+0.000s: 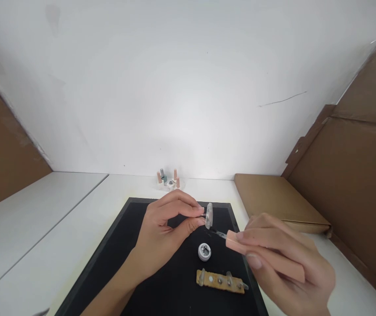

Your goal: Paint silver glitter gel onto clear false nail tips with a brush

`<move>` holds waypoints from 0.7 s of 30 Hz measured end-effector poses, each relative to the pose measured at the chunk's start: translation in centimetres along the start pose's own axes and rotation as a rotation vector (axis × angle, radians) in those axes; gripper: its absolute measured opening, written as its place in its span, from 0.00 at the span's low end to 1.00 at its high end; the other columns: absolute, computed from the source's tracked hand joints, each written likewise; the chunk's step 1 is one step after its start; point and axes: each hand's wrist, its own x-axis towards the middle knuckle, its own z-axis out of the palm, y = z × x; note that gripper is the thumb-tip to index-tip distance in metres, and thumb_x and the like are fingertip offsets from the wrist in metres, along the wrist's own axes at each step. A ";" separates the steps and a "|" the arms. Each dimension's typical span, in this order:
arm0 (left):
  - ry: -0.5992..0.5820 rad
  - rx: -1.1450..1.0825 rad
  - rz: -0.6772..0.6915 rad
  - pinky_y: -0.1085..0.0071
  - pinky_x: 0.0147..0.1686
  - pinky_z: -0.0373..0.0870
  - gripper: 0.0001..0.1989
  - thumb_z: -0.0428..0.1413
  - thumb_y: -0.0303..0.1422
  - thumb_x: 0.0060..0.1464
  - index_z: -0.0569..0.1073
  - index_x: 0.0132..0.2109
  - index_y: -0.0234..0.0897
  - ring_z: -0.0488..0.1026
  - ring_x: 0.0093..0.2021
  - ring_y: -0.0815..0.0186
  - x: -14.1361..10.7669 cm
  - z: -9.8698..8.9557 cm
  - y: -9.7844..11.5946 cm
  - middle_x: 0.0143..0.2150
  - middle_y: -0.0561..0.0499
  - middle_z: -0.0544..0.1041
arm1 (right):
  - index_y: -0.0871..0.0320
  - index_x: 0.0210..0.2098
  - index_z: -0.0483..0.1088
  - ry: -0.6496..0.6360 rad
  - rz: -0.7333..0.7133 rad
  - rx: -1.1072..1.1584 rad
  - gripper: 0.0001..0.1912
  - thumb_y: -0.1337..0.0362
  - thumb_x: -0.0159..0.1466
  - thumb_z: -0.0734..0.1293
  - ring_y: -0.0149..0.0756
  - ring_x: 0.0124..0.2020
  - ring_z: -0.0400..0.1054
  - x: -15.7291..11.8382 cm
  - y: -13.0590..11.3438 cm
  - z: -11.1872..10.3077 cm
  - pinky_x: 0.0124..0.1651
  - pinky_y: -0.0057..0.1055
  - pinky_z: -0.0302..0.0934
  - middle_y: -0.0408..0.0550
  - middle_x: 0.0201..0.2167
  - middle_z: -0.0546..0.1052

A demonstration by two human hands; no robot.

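My left hand [171, 226] is closed, thumb and fingers pinching the thin stem of a clear false nail tip [209, 216]. The tip stands nearly upright just beyond my fingertips. Held in my right hand [286, 263] is a nail polish brush [266, 256] with a long peach cap. Its dark bristles are at the lower edge of the nail tip; whether they touch, I cannot tell. Below the hands is a small white open pot [204, 252] with silvery grey stuff inside. Nearer to me lies a tan strip [214, 283] carrying several clear nail tips and small round dots.
A black mat [161, 285] lies under the hands on the white table [76, 219]. Several polish bottles [171, 180] with peach and grey caps stand at the back by the wall. A flat cardboard box [273, 197] lies at right, beside a tall cardboard panel [355, 188].
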 end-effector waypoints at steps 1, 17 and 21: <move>-0.001 0.005 0.003 0.74 0.31 0.75 0.10 0.63 0.18 0.50 0.80 0.33 0.39 0.76 0.31 0.68 0.0 -0.1 0.0 0.32 0.51 0.78 | 0.58 0.40 0.73 0.025 -0.004 -0.003 0.16 0.79 0.56 0.64 0.30 0.20 0.65 -0.1 0.0 0.0 0.18 0.27 0.62 0.44 0.23 0.78; -0.015 0.057 0.008 0.73 0.31 0.75 0.10 0.63 0.17 0.50 0.79 0.32 0.38 0.76 0.30 0.68 0.3 0.3 0.3 0.32 0.51 0.78 | 0.59 0.36 0.73 -0.109 0.000 -0.017 0.13 0.79 0.56 0.62 0.28 0.18 0.65 0.7 -0.2 -0.5 0.16 0.23 0.61 0.43 0.19 0.73; -0.016 0.048 0.007 0.73 0.31 0.75 0.11 0.62 0.17 0.50 0.79 0.32 0.39 0.76 0.31 0.68 0.3 0.1 0.1 0.32 0.51 0.78 | 0.58 0.36 0.73 -0.093 0.000 -0.002 0.14 0.79 0.55 0.62 0.30 0.17 0.65 0.6 -0.1 -0.4 0.16 0.25 0.61 0.43 0.19 0.74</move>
